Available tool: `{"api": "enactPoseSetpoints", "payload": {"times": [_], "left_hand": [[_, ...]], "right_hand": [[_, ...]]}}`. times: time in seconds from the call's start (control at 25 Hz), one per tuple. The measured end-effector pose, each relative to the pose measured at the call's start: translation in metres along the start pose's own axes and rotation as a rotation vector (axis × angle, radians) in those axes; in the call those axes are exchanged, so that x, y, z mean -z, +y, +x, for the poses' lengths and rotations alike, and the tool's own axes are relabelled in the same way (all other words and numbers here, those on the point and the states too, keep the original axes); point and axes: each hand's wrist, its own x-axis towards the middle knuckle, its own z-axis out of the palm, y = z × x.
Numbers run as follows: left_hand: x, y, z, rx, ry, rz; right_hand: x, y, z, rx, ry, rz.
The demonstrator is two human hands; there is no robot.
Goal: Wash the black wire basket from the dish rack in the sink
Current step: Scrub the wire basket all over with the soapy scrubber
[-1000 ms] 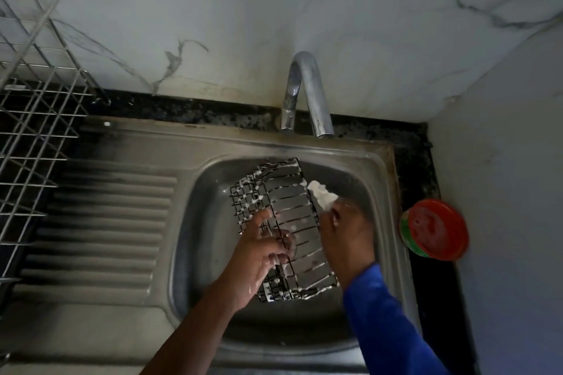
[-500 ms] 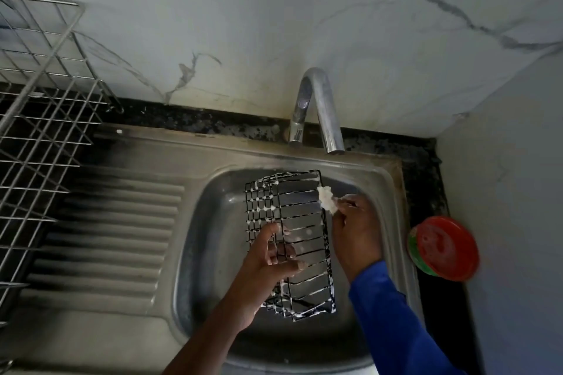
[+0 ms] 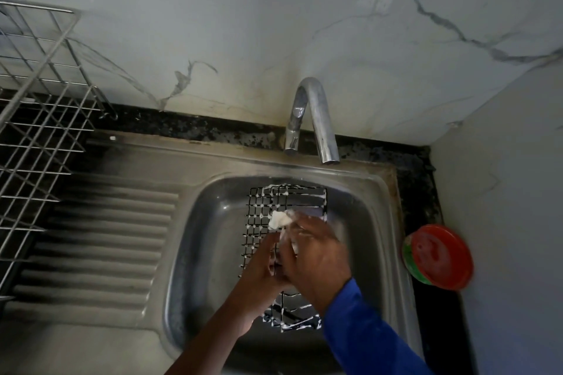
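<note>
The black wire basket (image 3: pixel 286 207), streaked with white suds, is held inside the steel sink (image 3: pixel 210 253), long side running away from me. My left hand (image 3: pixel 259 277) grips it from the left near its middle. Over the top of the basket lies my right hand (image 3: pixel 313 256), in a blue sleeve, closed on a small white soapy scrubber (image 3: pixel 278 218) that presses on the wires. The hands hide the basket's middle. Above the sink's far edge stands the chrome tap (image 3: pixel 313 119), with no water running.
A steel dish rack (image 3: pixel 36 119) stands at the left, beside the ribbed draining board (image 3: pixel 100 240). A round red-lidded tub (image 3: pixel 438 256) sits on the dark counter right of the sink. White marble walls close off the back and right.
My right hand has moved left, from the basket's right edge onto its top, carrying the scrubber. The basket has turned to lie straighter in the sink. My view has shifted slightly.
</note>
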Motion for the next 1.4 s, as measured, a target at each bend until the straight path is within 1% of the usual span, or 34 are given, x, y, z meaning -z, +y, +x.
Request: {"api": "enactPoseSetpoints", "payload": {"times": [0.04, 0.08, 0.16, 0.2, 0.24, 0.28, 0.32, 0.36, 0.44, 0.48, 0.6, 0.64, 0.68, 0.76, 0.8, 0.88, 0.92, 1.04, 1.12, 1.2, 1.28, 1.32, 1.4], "left_hand": [[0.0, -0.003, 0.0, -0.008, 0.011, 0.02], [0.001, -0.006, -0.001, -0.012, 0.033, 0.033], [0.001, -0.012, -0.001, -0.03, 0.073, 0.062], [-0.001, -0.014, 0.0, -0.045, 0.078, 0.091], [-0.003, -0.014, 0.0, -0.062, 0.081, 0.117], [-0.004, -0.015, 0.001, -0.078, 0.089, 0.131], [-0.005, -0.017, 0.002, -0.089, 0.093, 0.134], [-0.005, -0.018, 0.003, -0.098, 0.092, 0.134], [-0.004, -0.018, 0.001, -0.109, 0.09, 0.128], [-0.003, -0.019, 0.0, -0.116, 0.094, 0.128], [-0.003, -0.017, 0.0, -0.134, 0.139, 0.12], [-0.003, -0.019, 0.001, -0.14, 0.15, 0.113], [-0.003, -0.021, 0.002, -0.142, 0.16, 0.116], [-0.003, -0.026, 0.0, -0.144, 0.149, 0.153], [-0.003, -0.029, -0.001, -0.146, 0.14, 0.185], [-0.002, -0.033, 0.0, -0.15, 0.154, 0.231], [0.0, -0.036, 0.0, -0.152, 0.156, 0.228], [0.002, -0.038, -0.002, -0.21, 0.14, 0.222], [0.001, -0.039, -0.001, -0.258, 0.129, 0.278], [0.0, -0.041, 0.0, -0.283, 0.125, 0.317], [0.0, -0.044, 0.0, -0.3, 0.13, 0.319], [0.001, -0.044, -0.001, -0.301, 0.134, 0.324], [0.002, -0.045, -0.003, -0.315, 0.133, 0.332]], "right_hand": [[0.007, 0.006, 0.006, -0.022, -0.013, 0.041], [0.011, 0.014, 0.016, -0.108, 0.03, 0.072], [0.014, 0.028, 0.025, -0.219, 0.045, 0.052], [0.015, 0.025, 0.028, -0.236, 0.047, 0.058], [0.012, 0.019, 0.028, -0.204, 0.012, 0.039], [0.006, 0.014, 0.022, -0.105, -0.017, 0.029], [-0.001, 0.014, 0.016, -0.045, 0.01, 0.029], [-0.003, 0.017, 0.015, -0.084, 0.02, 0.087], [-0.004, 0.028, 0.019, -0.163, 0.012, 0.11], [-0.002, 0.026, 0.019, -0.152, 0.012, 0.081], [0.007, 0.009, 0.014, 0.062, 0.087, 0.065], [0.011, 0.011, 0.018, 0.061, 0.141, 0.062], [0.013, 0.017, 0.023, 0.002, 0.173, 0.091], [0.014, 0.029, 0.028, -0.171, 0.149, 0.101], [0.013, 0.029, 0.026, -0.195, 0.114, 0.087], [0.01, 0.017, 0.019, -0.106, 0.087, 0.07], [0.011, 0.014, 0.015, -0.071, 0.109, 0.103], [0.03, 0.039, 0.027, -0.226, 0.134, 0.13], [0.035, 0.051, 0.035, -0.306, 0.166, 0.119], [0.032, 0.04, 0.032, -0.248, 0.111, 0.091], [0.031, 0.022, 0.02, -0.189, 0.043, 0.209], [0.033, 0.021, 0.019, -0.178, 0.026, 0.248], [0.041, 0.032, 0.025, -0.196, 0.024, 0.233]]}}
